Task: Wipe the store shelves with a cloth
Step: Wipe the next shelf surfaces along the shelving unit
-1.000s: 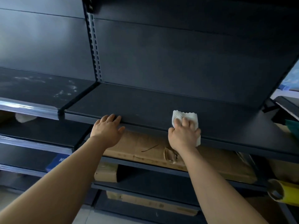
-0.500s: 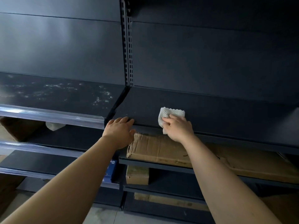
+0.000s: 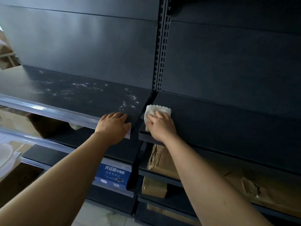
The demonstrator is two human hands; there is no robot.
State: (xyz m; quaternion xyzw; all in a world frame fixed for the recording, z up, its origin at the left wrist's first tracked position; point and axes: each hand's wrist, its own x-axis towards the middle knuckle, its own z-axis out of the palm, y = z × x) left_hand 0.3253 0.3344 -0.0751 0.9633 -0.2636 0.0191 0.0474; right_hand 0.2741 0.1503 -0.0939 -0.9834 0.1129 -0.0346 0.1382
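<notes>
Low in the frame both forearms reached up, and mid-frame the right hand was pressing a bunched white cloth onto the left end of the right shelf, while the left hand lay flat and empty on the dusty left shelf. Cloth looked soft, light and floppy, so I'd palm it from on top. Compared with a second back it had slid left, up to the slotted upright higher up.

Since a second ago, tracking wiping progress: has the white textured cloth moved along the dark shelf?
Yes. The white textured cloth slid left along the dark shelf to its end beside the slotted upright.
</notes>
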